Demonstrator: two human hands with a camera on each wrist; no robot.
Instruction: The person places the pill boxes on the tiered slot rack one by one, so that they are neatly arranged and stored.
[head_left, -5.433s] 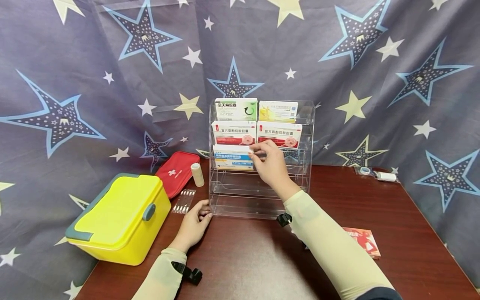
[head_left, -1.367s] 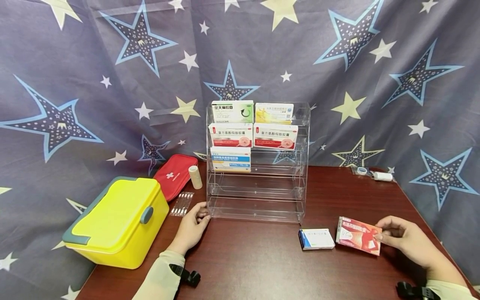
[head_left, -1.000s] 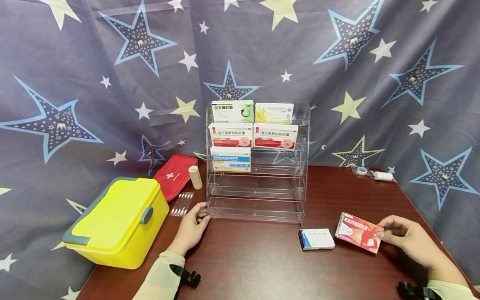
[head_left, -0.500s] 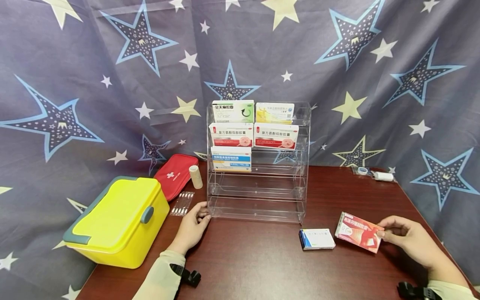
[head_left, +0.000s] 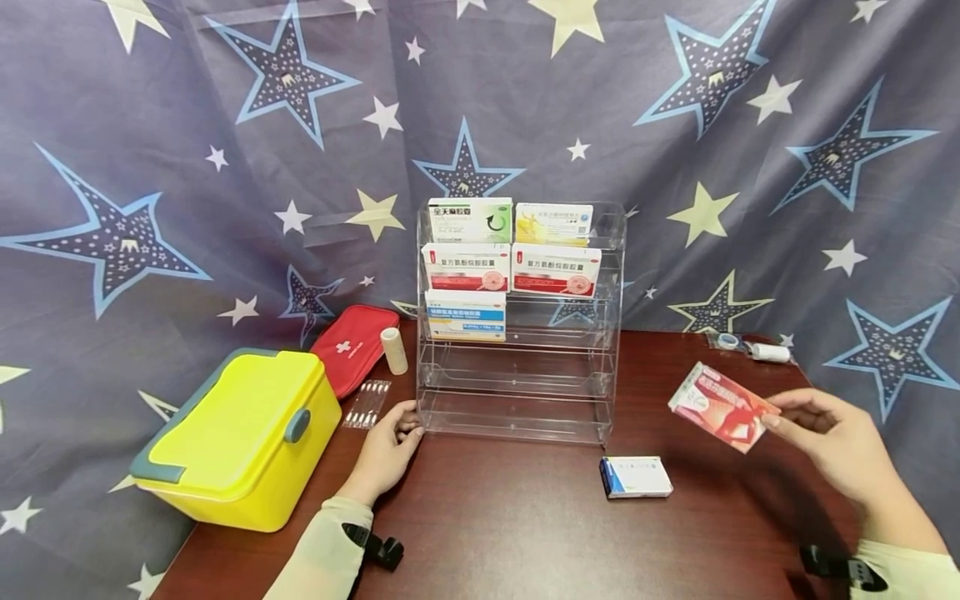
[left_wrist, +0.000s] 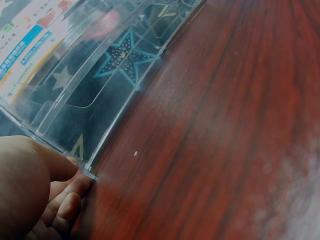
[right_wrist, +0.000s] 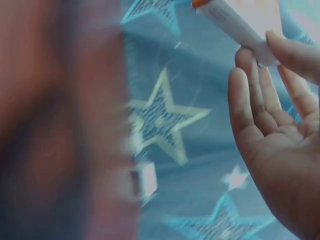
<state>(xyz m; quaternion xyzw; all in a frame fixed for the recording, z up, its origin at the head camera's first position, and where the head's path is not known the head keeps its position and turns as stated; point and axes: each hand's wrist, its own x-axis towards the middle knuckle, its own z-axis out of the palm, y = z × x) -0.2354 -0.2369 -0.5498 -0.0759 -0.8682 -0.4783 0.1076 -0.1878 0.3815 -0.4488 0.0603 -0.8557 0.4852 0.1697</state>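
The right hand [head_left: 832, 442] pinched one red medicine box [head_left: 722, 407] by its edge, lifted clear of the worktop [head_left: 525, 533], right of the clear acrylic rack [head_left: 519, 400]. The left hand [head_left: 386, 450], fingers loosely curled, touched the rack's front left corner. Five boxes stood in the rack; one blue-and-white box [head_left: 635, 477] lay before it.

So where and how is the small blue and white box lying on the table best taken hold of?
The blue and white box lies flat on the table, in front of the clear rack, nothing touching it. Probably best pinched across its two long edges from above, thumb on the near side. The right hand is nearer but already pinches the red box.
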